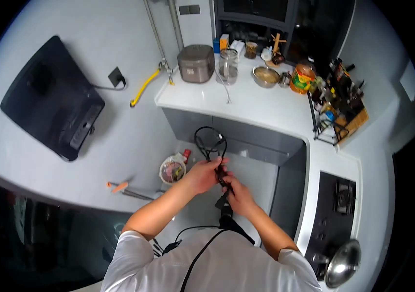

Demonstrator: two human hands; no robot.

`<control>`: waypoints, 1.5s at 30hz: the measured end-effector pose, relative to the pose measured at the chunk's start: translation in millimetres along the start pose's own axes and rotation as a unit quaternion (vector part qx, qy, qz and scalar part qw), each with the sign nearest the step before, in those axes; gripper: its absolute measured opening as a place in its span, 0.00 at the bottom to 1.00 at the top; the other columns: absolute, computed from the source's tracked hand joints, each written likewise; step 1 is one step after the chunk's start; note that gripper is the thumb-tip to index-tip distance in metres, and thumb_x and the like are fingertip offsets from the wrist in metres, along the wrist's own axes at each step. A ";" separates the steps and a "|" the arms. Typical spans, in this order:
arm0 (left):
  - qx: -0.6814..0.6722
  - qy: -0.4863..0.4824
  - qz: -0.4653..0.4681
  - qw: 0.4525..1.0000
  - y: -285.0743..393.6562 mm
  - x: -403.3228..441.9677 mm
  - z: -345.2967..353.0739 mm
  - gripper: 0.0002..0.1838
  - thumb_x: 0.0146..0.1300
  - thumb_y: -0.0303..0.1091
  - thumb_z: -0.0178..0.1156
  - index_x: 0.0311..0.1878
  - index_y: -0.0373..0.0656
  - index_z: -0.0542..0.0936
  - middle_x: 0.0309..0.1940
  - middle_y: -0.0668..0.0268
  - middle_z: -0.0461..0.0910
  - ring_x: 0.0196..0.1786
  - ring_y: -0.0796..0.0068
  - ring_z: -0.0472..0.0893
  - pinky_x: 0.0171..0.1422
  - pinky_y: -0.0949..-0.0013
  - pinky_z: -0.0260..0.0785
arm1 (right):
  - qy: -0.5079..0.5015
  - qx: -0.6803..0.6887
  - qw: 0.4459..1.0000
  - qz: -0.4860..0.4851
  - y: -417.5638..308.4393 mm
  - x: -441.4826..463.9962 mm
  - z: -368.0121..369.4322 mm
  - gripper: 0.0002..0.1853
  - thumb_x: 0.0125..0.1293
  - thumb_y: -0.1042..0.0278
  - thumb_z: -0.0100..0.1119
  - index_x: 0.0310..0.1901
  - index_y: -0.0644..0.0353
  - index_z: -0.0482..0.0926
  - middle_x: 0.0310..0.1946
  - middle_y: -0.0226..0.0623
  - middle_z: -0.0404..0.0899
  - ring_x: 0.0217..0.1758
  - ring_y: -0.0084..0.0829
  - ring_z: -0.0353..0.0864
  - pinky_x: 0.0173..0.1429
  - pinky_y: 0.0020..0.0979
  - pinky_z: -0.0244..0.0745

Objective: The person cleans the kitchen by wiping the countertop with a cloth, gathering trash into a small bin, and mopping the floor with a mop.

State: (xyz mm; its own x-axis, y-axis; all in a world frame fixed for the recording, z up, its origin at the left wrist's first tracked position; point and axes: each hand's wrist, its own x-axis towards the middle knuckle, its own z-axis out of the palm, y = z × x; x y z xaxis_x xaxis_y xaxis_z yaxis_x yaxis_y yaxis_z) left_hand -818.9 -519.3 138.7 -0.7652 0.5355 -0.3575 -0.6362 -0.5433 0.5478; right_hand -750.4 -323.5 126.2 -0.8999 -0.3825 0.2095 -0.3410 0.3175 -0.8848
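Observation:
A black cable (211, 129) is looped and bunched in front of my body, above the floor. Its loop sticks up beyond my left hand (206, 175), whose fingers are closed round the bundle. Just to the right and slightly lower, my right hand (238, 192) also grips the cable, near a dark plug-like end (222, 200) that hangs below the fingers. Both hands are close together. Another thin black cord (193, 258) runs down over the white shirt.
The white counter (261, 109) ahead holds a rice cooker (196, 63), glass pitcher (228, 66), metal bowl (266, 76) and bottle rack (339, 104). A bin (172, 169) stands on the floor. The stove (331, 209) and a metal pan (342, 263) are right; a dark appliance (52, 97) is left.

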 end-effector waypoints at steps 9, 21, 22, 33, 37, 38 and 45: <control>0.146 0.223 0.115 0.957 153.5 98.8 -30.2 0.10 0.78 0.34 0.57 0.53 0.38 0.78 0.35 0.65 0.82 0.40 0.69 0.83 0.49 0.65 0.77 | -0.043 0.270 0.961 0.024 71.3 205.1 12.4 0.20 0.76 0.64 0.57 0.65 0.63 0.70 0.51 0.43 0.82 0.51 0.31 0.83 0.55 0.34 0.77; 0.262 0.200 0.199 0.923 400.5 203.0 -103.4 0.17 0.72 0.28 0.58 0.61 0.36 0.77 0.41 0.64 0.82 0.47 0.71 0.84 0.52 0.68 0.73 | -0.041 0.188 0.978 -0.086 87.4 486.0 51.7 0.13 0.78 0.66 0.54 0.58 0.62 0.74 0.37 0.36 0.83 0.37 0.27 0.82 0.45 0.31 0.77; 0.264 0.184 0.198 0.926 422.8 207.9 -101.5 0.16 0.73 0.29 0.58 0.60 0.35 0.78 0.41 0.63 0.82 0.45 0.71 0.83 0.52 0.67 0.73 | -0.040 0.181 0.980 -0.076 85.8 506.5 50.2 0.13 0.78 0.65 0.54 0.58 0.61 0.74 0.36 0.37 0.82 0.38 0.27 0.82 0.45 0.31 0.76; 0.392 0.240 0.276 0.844 577.0 310.7 -91.0 0.13 0.76 0.32 0.56 0.57 0.35 0.79 0.40 0.66 0.82 0.44 0.76 0.80 0.54 0.69 0.72 | 0.024 0.138 0.986 -0.096 117.4 714.3 45.8 0.14 0.79 0.61 0.54 0.56 0.63 0.74 0.42 0.38 0.85 0.45 0.28 0.82 0.52 0.31 0.75; 0.413 0.263 0.319 0.812 623.4 344.4 -87.3 0.14 0.77 0.34 0.56 0.57 0.35 0.80 0.40 0.67 0.82 0.45 0.76 0.80 0.56 0.70 0.72 | 0.063 0.201 0.966 -0.152 127.7 783.6 41.6 0.15 0.77 0.60 0.57 0.55 0.64 0.75 0.44 0.51 0.83 0.46 0.50 0.83 0.51 0.41 0.76; 0.423 0.267 0.333 0.799 634.4 350.4 -85.3 0.14 0.77 0.34 0.55 0.57 0.35 0.79 0.40 0.67 0.82 0.46 0.76 0.80 0.56 0.71 0.72 | 0.056 0.206 0.964 -0.156 128.7 800.7 38.3 0.15 0.77 0.60 0.57 0.55 0.63 0.75 0.45 0.50 0.83 0.46 0.50 0.83 0.51 0.40 0.76; 0.452 0.286 0.404 0.743 698.2 379.2 -66.7 0.16 0.77 0.34 0.55 0.60 0.35 0.79 0.40 0.67 0.84 0.48 0.76 0.80 0.60 0.71 0.71 | 0.046 0.220 0.954 -0.199 118.5 890.3 17.6 0.15 0.76 0.58 0.58 0.55 0.58 0.76 0.40 0.48 0.84 0.42 0.48 0.84 0.48 0.41 0.77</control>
State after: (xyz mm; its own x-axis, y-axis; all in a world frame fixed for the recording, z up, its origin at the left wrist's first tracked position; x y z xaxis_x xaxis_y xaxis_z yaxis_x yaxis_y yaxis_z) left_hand -1559.9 -738.7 335.1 -0.9425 -0.2305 0.2418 0.1812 0.2554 0.9497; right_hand -1587.1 -641.8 200.6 -0.7495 -0.3125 0.5836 -0.5325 -0.2392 -0.8120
